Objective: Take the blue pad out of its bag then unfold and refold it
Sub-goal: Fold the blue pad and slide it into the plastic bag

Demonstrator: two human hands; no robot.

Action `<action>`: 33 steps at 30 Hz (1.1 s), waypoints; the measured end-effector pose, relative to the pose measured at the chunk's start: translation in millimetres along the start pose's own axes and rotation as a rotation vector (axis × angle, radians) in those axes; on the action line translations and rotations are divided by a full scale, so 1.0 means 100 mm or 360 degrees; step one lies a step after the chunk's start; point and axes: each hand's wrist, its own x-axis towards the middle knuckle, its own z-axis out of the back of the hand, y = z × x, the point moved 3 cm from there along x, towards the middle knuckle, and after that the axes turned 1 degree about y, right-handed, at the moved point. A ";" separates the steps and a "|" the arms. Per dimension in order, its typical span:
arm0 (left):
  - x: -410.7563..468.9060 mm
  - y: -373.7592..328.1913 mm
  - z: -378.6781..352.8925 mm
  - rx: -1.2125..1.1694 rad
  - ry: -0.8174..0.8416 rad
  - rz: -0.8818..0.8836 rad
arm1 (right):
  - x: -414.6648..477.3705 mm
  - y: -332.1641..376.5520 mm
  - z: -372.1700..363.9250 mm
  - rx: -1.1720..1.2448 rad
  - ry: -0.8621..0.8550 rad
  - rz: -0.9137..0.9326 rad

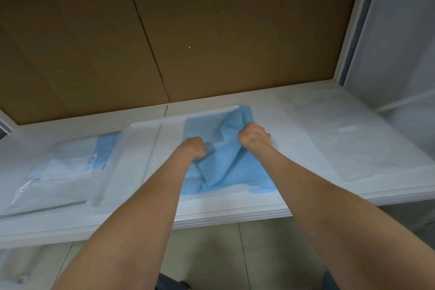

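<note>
The blue pad lies partly opened and rumpled on a white tray in the middle of the white shelf. My left hand grips a fold of the pad near its centre, fingers curled under. My right hand grips a raised fold at the pad's far right side, lifting it a little. An empty clear bag lies flat to the right of the pad.
To the left lies another bagged blue pad with a white label, on top of clear plastic sheets. Brown cardboard backs the shelf. A white post stands at the right. The shelf's front edge runs below my forearms.
</note>
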 end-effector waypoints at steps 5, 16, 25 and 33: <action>0.05 0.16 0.00 -0.0292 -0.0112 0.0350 | 0.10 -0.15 0.09 0.0177 -0.0044 -0.0065; 0.19 0.06 0.00 -0.0715 -0.0254 0.0478 | 0.25 -0.28 0.08 0.0607 0.0118 -0.0084; 0.28 0.00 -0.01 -0.1626 -0.0236 0.0453 | 0.32 -0.38 0.05 0.0355 0.0014 -0.0044; 0.24 -0.26 0.23 -0.1879 -0.0496 0.0284 | 0.30 -0.36 0.15 0.0419 -0.0004 0.0017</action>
